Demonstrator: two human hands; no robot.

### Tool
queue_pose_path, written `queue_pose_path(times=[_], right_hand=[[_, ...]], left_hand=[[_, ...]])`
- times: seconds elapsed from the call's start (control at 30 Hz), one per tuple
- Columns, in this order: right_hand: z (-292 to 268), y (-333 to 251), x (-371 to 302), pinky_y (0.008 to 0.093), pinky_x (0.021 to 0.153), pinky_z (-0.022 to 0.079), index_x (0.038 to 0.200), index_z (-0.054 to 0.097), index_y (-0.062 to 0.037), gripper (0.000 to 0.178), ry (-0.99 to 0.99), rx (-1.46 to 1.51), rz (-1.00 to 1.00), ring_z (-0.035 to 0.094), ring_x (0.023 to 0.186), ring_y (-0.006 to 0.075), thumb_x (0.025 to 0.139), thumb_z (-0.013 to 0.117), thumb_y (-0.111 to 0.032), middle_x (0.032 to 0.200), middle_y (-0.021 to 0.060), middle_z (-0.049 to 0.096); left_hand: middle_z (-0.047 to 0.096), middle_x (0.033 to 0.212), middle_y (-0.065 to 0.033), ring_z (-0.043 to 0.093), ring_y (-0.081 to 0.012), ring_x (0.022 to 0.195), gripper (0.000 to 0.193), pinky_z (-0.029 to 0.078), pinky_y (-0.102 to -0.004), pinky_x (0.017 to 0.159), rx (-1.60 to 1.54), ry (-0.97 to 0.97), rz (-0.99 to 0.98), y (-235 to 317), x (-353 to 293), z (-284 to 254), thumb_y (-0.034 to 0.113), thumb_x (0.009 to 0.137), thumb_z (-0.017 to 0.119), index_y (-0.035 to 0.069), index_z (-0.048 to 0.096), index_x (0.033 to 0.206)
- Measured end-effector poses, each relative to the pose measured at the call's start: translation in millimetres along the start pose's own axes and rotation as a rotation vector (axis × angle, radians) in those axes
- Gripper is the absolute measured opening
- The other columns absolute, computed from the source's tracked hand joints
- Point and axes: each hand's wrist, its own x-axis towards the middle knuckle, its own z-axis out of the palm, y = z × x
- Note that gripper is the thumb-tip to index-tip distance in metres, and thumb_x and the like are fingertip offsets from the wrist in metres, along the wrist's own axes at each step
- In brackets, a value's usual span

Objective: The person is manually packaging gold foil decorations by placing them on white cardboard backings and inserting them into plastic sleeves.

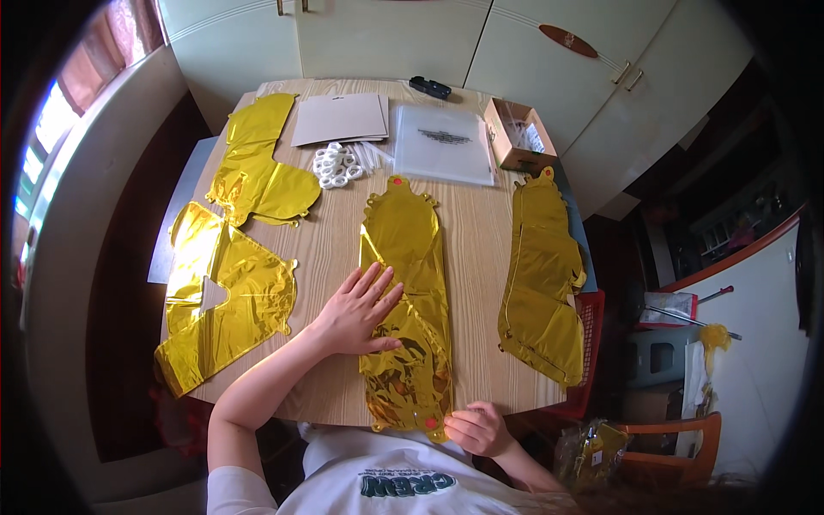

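Centre foil: a long, flat, shiny gold foil piece with small edge tabs and a red dot at each end (pixel 425 300) lies lengthwise on the pale wood-grain table (pixel 326 249), its near end at the table's edge by the person's body, so both hands can reach it.
Left hand: the left hand (pixel 365 313) rests palm down on the foil's middle, fingers spread wide, probably to keep the thin, crinkled sheet flat and from sliding.
Right hand: the right hand (pixel 479 429) is narrowed, fingertips seeming to pinch the near right corner beside the red dot, likely to control that edge; the thumb's exact contact is hard to see.
Side foils: two angular gold foil pieces (pixel 257 137) (pixel 249 279) lie at the left and another long gold foil piece (pixel 541 266) at the right, apart from the centre one, perhaps to leave working room.
Far side: grey-beige card sheets (pixel 339 120), white rings (pixel 338 165), clear plastic sleeves (pixel 442 146) and an open brown cardboard box (pixel 525 160) stand beyond the foil, seemingly out of the way.
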Motion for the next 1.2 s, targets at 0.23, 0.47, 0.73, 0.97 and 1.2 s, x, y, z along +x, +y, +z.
queue_pose_path(times=[0.23,0.47,0.73,0.97,1.2], right_hand=[[0.6,0.6,-1.3,0.0360,0.086,0.048,0.095,0.064,-0.0135,0.010,0.000,0.004,0.005,0.060,0.103,0.0136,0.086,0.063,-0.016,0.108,-0.0008,0.066],[-0.5,0.6,-0.9,0.0367,0.088,0.047,0.096,0.064,-0.0135,0.011,-0.011,-0.003,0.026,0.059,0.104,0.0137,0.086,0.062,-0.016,0.108,-0.0012,0.065],[-1.9,-1.2,5.2,0.0384,0.090,0.046,0.097,0.062,-0.0139,0.012,-0.012,0.038,0.111,0.060,0.104,0.0133,0.086,0.063,-0.017,0.107,-0.0023,0.065],[-0.4,-1.9,2.4,0.0385,0.091,0.045,0.096,0.062,-0.0143,0.010,0.008,0.038,0.123,0.060,0.104,0.0128,0.086,0.063,-0.016,0.107,-0.0029,0.065],[0.2,-1.6,1.8,0.0387,0.091,0.046,0.096,0.063,-0.0143,0.010,0.012,0.036,0.118,0.060,0.104,0.0126,0.086,0.063,-0.016,0.107,-0.0030,0.065]], left_hand=[[0.030,0.152,-0.0263,0.021,-0.0430,0.144,0.097,0.015,-0.0531,0.117,0.006,0.018,0.004,-1.3,1.0,-0.1,0.075,0.086,0.042,0.001,0.032,0.147],[0.030,0.151,-0.0268,0.022,-0.0432,0.143,0.096,0.015,-0.0536,0.117,0.008,0.027,0.002,-1.6,3.2,1.1,0.074,0.086,0.042,0.001,0.032,0.147],[0.029,0.152,-0.0268,0.021,-0.0428,0.144,0.097,0.015,-0.0532,0.117,0.009,0.018,-0.013,-3.3,5.4,1.6,0.075,0.085,0.042,0.001,0.030,0.148],[0.028,0.152,-0.0266,0.020,-0.0427,0.144,0.098,0.015,-0.0530,0.117,0.009,0.009,-0.010,-3.5,6.5,0.6,0.075,0.085,0.041,0.002,0.030,0.149],[0.029,0.152,-0.0264,0.020,-0.0425,0.144,0.098,0.015,-0.0530,0.117,0.002,0.008,-0.015,-2.9,6.1,0.0,0.075,0.085,0.042,0.001,0.030,0.148]])
